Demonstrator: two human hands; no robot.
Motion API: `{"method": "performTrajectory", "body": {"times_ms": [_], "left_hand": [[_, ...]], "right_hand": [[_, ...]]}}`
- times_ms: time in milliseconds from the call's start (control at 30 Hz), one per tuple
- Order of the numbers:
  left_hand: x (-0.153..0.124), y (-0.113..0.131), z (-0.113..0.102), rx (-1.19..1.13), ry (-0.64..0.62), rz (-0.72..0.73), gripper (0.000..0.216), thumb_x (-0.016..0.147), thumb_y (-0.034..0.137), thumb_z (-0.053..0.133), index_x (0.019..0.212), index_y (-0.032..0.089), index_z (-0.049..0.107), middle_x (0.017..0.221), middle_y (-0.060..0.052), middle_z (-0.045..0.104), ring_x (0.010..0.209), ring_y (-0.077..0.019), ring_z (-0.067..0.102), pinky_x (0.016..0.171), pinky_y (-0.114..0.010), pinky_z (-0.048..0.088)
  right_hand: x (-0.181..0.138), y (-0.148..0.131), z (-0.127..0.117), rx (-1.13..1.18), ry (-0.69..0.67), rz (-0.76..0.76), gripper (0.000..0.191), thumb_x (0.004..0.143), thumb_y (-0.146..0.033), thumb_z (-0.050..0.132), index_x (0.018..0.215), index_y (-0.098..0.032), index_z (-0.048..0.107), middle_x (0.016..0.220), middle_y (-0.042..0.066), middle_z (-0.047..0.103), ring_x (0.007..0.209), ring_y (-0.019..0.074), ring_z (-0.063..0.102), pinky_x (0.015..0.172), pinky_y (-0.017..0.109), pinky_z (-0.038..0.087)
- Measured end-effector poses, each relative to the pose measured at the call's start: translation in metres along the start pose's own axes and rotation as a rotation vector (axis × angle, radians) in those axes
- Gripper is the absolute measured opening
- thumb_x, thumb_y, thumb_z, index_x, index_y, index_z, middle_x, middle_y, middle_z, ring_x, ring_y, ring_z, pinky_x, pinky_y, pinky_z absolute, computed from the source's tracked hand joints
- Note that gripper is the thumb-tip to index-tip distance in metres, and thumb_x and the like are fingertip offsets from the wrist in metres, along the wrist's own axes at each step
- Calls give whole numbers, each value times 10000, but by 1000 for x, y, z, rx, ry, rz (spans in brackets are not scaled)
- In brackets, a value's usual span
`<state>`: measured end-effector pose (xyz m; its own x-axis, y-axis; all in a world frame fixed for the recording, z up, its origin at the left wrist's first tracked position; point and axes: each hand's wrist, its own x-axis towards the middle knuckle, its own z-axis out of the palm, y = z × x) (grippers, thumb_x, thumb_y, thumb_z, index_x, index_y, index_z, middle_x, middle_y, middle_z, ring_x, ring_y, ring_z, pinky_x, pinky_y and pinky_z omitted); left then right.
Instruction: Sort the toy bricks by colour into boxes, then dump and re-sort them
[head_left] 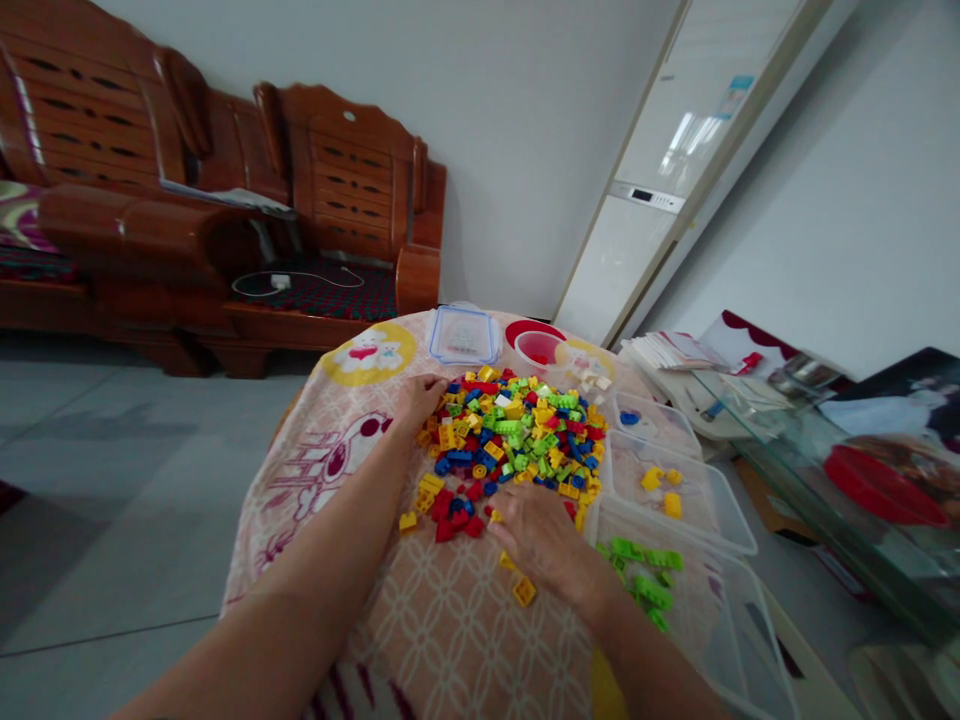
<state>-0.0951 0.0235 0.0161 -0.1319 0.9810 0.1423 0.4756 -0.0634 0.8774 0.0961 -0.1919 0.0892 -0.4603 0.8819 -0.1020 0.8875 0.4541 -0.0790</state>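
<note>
A heap of small plastic bricks (517, 430) in red, blue, yellow and green lies on a patterned cloth (450, 630) over a round table. My left hand (420, 397) rests at the heap's far left edge, fingers curled onto the bricks. My right hand (544, 540) lies palm down at the heap's near edge, fingers reaching into the bricks; whether they pinch one is hidden. A lone yellow brick (524, 591) lies just beside its wrist. To the right stand clear plastic tubs: one with green bricks (645, 575), one with yellow bricks (664, 490), one with a blue brick (630, 418).
A clear tub lid (463, 335) and a red bowl (536, 345) sit at the table's far side. A wooden sofa (225, 220) stands behind, a white cabinet (660, 180) at the back right, and a glass table (840, 450) with papers on the right.
</note>
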Motion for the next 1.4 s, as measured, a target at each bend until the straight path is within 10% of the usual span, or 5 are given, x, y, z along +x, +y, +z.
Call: {"method": "performTrajectory", "body": {"times_ms": [333, 633, 1167, 1400], "left_hand": [[3, -5, 2, 20, 8, -2, 344, 793, 369, 544, 940, 158, 772, 848, -45, 754, 758, -174, 641, 668, -232, 467], [5, -6, 4, 55, 16, 19, 338, 802, 352, 530, 939, 158, 771, 854, -51, 751, 794, -181, 649, 659, -231, 444], [4, -6, 2, 65, 13, 9, 350, 805, 386, 524, 939, 172, 767, 853, -44, 751, 785, -177, 648, 650, -229, 440], [0, 0, 0, 83, 12, 14, 328, 805, 347, 531, 934, 164, 772, 847, -49, 753, 784, -179, 646, 664, -232, 444]], "right_hand": [[-30, 94, -48, -165, 157, 471, 199, 937, -274, 519, 1002, -185, 684, 936, 98, 719, 895, 217, 661, 753, 281, 424], [-69, 164, -39, -315, 133, 739, 251, 909, -269, 530, 1038, -145, 705, 939, 148, 731, 961, 265, 674, 774, 320, 447], [-7, 12, -13, 59, 119, 79, 151, 946, -236, 509, 993, -185, 644, 954, 65, 671, 944, 202, 609, 826, 304, 452], [12, -40, 30, 61, 248, -220, 561, 896, -331, 620, 1396, -151, 441, 1476, 199, 399, 1345, 315, 376, 1091, 488, 366]]}}
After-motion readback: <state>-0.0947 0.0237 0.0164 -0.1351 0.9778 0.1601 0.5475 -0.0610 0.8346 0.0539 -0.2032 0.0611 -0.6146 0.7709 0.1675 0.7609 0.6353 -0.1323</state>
